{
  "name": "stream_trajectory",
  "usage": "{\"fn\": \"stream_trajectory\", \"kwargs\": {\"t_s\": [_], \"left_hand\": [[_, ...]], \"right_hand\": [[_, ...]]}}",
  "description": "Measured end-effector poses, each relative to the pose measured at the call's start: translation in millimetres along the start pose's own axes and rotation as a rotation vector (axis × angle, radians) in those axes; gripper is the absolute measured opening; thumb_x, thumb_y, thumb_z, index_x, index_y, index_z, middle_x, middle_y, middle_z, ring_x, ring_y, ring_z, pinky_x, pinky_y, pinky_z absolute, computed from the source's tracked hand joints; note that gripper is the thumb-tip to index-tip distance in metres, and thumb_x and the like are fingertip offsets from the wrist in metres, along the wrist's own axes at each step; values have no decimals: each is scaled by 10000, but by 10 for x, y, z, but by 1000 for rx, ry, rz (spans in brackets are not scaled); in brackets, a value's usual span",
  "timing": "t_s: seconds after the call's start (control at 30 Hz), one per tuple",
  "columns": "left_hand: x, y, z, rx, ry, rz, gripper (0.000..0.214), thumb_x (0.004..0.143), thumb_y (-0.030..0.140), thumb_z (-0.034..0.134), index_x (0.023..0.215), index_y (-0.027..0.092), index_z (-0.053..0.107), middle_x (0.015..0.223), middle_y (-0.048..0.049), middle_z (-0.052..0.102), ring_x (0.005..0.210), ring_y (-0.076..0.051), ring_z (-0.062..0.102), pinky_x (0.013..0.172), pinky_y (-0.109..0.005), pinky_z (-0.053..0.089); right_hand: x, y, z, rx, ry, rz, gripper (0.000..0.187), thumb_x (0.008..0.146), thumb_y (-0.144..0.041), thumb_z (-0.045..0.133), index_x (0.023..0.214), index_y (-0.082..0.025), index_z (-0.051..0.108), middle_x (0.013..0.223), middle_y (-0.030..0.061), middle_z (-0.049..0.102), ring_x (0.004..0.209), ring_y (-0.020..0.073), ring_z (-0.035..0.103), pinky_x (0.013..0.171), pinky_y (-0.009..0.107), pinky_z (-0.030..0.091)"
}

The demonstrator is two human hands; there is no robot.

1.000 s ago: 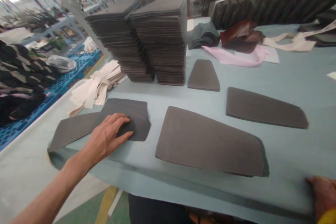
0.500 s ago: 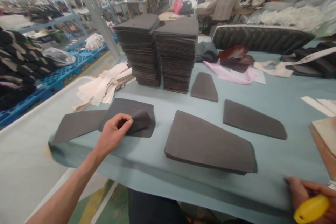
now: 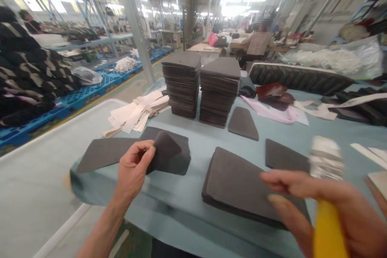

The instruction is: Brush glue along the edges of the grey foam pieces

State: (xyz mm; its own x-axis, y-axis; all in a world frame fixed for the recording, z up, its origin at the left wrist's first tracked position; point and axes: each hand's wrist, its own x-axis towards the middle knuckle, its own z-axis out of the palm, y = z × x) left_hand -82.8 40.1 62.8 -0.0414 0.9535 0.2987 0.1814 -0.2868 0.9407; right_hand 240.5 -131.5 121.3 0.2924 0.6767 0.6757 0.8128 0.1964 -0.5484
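My left hand (image 3: 134, 165) pinches a dark grey fabric piece (image 3: 165, 151), its corner lifted and folded over. Beneath it lie more dark pieces (image 3: 178, 161), and another dark panel (image 3: 104, 151) extends to the left. In my right hand (image 3: 329, 205) is a brush (image 3: 328, 161) with a yellow handle, its pale bristles pointing up; the hand is blurred by motion. Thumb and forefinger of that hand stretch over the low pile of dark tapered panels (image 3: 238, 185); whether they touch it I cannot tell.
Two tall stacks of dark panels (image 3: 181, 88) stand at the back of the blue-green table (image 3: 169, 213). Cream strips (image 3: 142, 111) lie at left. Single dark panels (image 3: 243, 123), a pink strip (image 3: 272, 111) and brown scraps (image 3: 275, 94) lie at right. A person (image 3: 260, 40) is farther back.
My right hand has come up from the lower right corner with the brush, over the low pile. My left hand has folded the fabric corner further over. The camera view has tilted up.
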Motion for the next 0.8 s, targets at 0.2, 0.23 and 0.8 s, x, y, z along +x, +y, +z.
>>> {"fn": "stream_trajectory", "kwargs": {"t_s": [0.2, 0.23, 0.8], "left_hand": [[-145, 56, 90, -80, 96, 18, 474, 840, 658, 811, 894, 193, 735, 1028, -88, 785, 914, -208, 714, 824, -287, 580], [-163, 68, 106, -92, 100, 19, 471, 839, 655, 811, 885, 193, 734, 1017, -86, 784, 906, -207, 714, 817, -288, 584], [-319, -265, 53, -283, 169, -332, 586, 952, 680, 701, 1235, 168, 679, 1302, -130, 698, 1161, -267, 678, 978, -448, 599]], "right_hand": [[729, -724, 962, 364, -470, 112, 382, 814, -449, 839, 1056, -270, 605, 1097, 55, 807, 925, 241, 784, 805, 402, 629], [776, -787, 1081, 419, -541, 138, 378, 815, -436, 827, 1072, -264, 611, 1088, 48, 793, 938, 230, 771, 825, 392, 609], [1367, -1159, 1437, 536, -422, -272, 192, 908, -224, 749, 914, -254, 560, 784, -53, 560, 651, 112, 511, 643, 276, 499]]}}
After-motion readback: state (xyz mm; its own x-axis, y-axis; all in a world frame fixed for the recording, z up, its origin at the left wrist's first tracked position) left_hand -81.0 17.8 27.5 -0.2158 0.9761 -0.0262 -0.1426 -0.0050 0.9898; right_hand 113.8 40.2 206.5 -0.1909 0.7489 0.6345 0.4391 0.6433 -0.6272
